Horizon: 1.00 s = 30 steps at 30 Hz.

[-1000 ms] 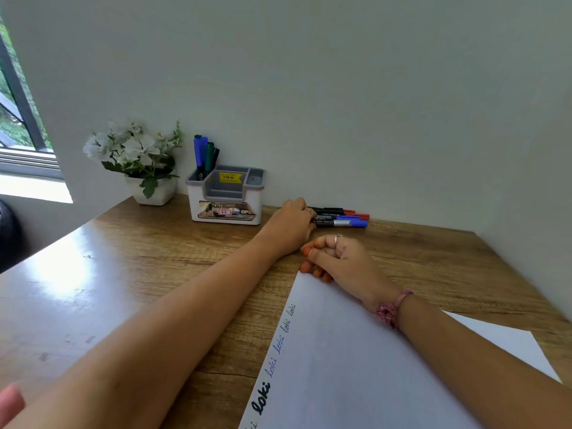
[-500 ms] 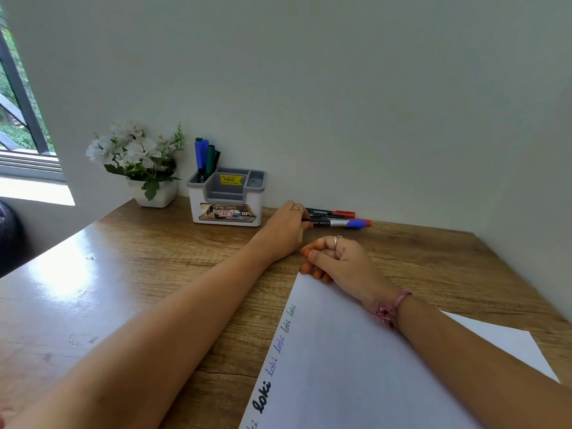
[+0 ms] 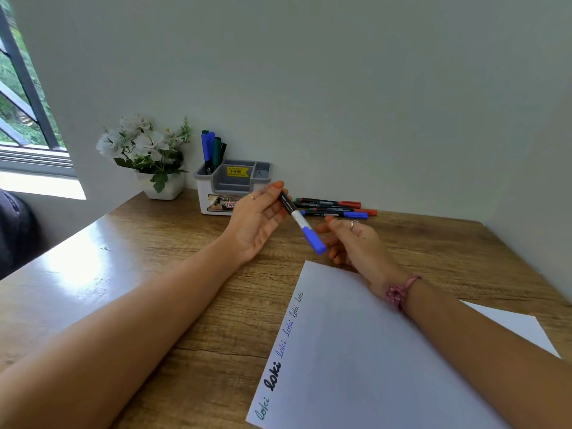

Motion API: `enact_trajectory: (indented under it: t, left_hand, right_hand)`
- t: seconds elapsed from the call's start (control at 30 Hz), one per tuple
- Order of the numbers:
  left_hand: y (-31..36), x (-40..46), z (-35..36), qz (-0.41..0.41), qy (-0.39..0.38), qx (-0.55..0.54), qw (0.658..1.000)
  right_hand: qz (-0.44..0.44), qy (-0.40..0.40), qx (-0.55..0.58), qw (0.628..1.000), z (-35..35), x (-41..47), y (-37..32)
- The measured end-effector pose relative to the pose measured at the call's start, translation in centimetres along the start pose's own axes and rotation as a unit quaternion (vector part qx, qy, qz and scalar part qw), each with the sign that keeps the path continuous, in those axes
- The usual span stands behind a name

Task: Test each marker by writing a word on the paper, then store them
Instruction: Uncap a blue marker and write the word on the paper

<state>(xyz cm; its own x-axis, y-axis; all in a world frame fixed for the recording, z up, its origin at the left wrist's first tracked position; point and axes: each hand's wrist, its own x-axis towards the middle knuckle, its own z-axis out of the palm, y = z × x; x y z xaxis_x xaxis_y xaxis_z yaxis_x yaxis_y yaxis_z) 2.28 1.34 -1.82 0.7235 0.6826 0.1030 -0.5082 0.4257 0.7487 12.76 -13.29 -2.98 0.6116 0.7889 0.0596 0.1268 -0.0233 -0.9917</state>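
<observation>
The task is standing about in the middle, as I judge it. The paper (image 3: 387, 351) is lying at the near right part of the bench (image 3: 130, 274), and along its left edge the word "loki" (image 3: 274, 376) is showing six times, in green, in thick black and in blue. In the holder (image 3: 232, 187) at the far edge of the bench, some markers (image 3: 212, 150) are standing upright in the left compartment, so those seem tested and stored.

The left hand (image 3: 257, 221) is holding a blue-capped marker (image 3: 301, 222) by its dark end, above the bench, just beyond the far corner of the paper; its fingers are curling lightly around the barrel. The cap is on. The right hand (image 3: 356, 243) is waiting just beside the cap with loosely bent fingers, and it is gripping nothing.

Behind the hands, a few more markers (image 3: 334, 207) are lying against the wall. These, and the one in the hand, probably remain to be tested.
</observation>
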Motion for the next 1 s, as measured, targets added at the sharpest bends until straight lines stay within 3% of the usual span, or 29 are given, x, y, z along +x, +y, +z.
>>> enact_trajectory:
  t: [0.27, 0.4, 0.57, 0.67, 0.73, 0.87, 1.0]
  left_hand:
    - [-2.1, -1.1, 1.8, -0.042, -0.103, 0.128, 0.986]
    - [-2.3, -1.4, 2.3, -0.012, -0.145, 0.216, 0.966]
    - [-1.0, -2.3, 2.8, 0.058, -0.234, 0.429, 0.871]
    - [-0.1, -1.6, 2.7, 0.156, -0.259, 0.631, 0.714]
    - [0.0, -1.2, 2.5, 0.174, -0.275, 0.691, 0.645]
    - [-0.2, -0.8, 1.5, 0.184, -0.301, 0.724, 0.593]
    - [-0.2, -0.6, 0.9, 0.217, -0.297, 0.716, 0.593]
  right_hand:
    - [-0.027, -0.084, -0.053, 0.995, -0.3, -0.6, -0.6]
    - [-0.025, -0.062, -0.014, 0.998, -0.4, -0.4, -1.7]
    - [-0.057, -0.043, 0.061, 0.996, -1.8, 0.1, -3.0]
    - [-0.050, -0.036, 0.069, 0.996, -2.4, 0.2, -3.0]
    - [-0.040, -0.041, 0.047, 0.997, -2.4, 0.1, -2.8]
    - [-0.032, -0.038, 0.012, 0.999, -2.2, 0.2, -2.4]
    - [-0.004, -0.054, 0.050, 0.997, -1.2, -0.1, -1.5]
